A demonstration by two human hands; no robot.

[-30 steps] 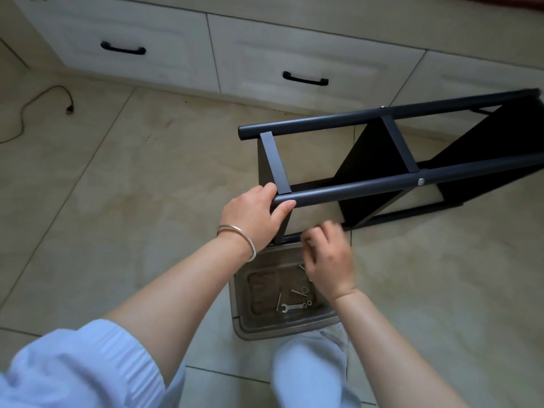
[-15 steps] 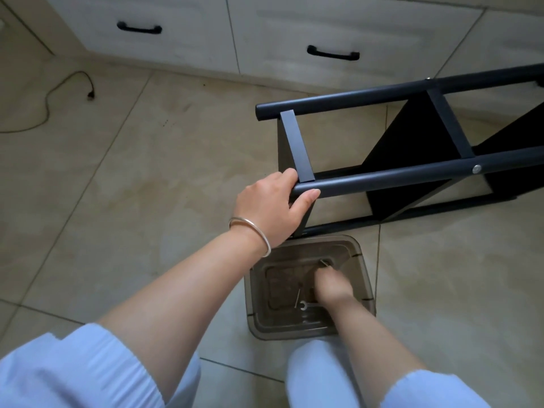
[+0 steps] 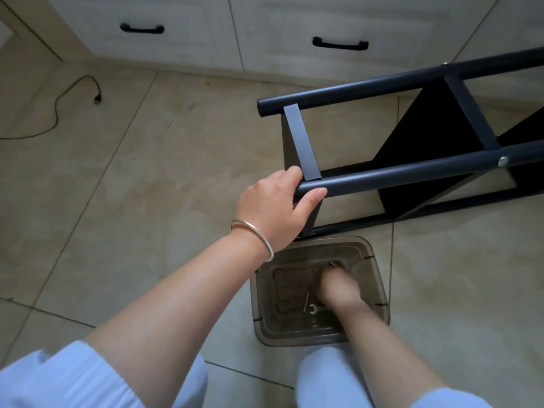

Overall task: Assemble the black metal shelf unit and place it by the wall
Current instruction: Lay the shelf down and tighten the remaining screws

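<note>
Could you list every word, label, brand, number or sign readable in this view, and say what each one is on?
None: no readable text shows anywhere.
The black shelf frame, the clear plastic bin, the small wrench in it, the drawer fronts and the bracelet on the left hand all show plain, unmarked surfaces.

Open tiled floor [image 3: 123,207] lies left of the shelf frame [image 3: 412,172], crossed only by a cable [image 3: 56,113] near the cabinet drawers [image 3: 176,33]. The frame, lying on its side, blocks the right. Just below it, the plastic bin [image 3: 379,290] has the right hand [image 3: 338,287] inside.
</note>
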